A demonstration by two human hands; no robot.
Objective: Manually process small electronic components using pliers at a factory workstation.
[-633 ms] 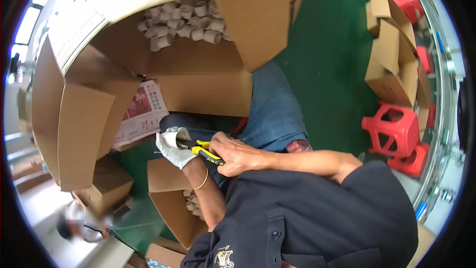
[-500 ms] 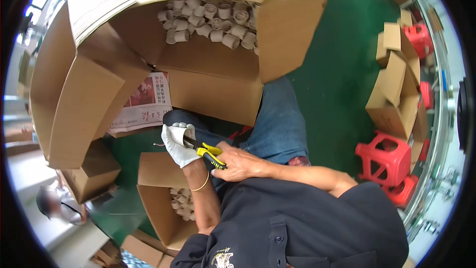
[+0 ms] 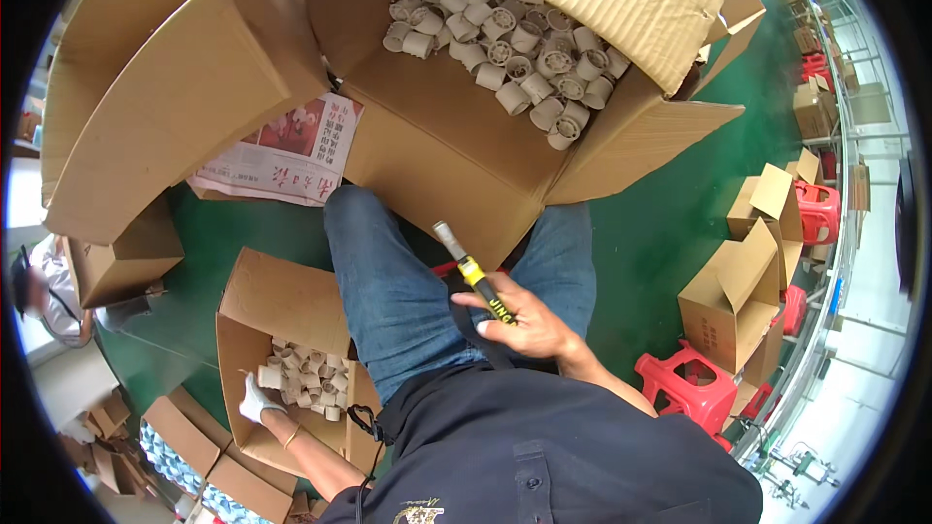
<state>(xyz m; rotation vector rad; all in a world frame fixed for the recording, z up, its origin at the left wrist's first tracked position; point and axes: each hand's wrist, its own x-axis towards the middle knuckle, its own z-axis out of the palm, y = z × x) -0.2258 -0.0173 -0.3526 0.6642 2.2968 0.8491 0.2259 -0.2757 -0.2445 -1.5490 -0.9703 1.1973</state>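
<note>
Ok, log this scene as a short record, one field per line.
Left hand: white-gloved, inside the small box, at the white tubes; grip unclear
Right hand: bare, holding yellow-and-black pliers
Big box: open, beyond the knees, many white tubes inside
Newspaper: beside the big box, left of the knees
Stool: red, on the green floor at right

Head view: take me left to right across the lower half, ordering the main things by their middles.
White-gloved left hand, lower heap of short pale cylinders, left leg in blue denim, black-and-yellow pliers with a metal tip, bare right hand, nearest red plastic stool.
</note>
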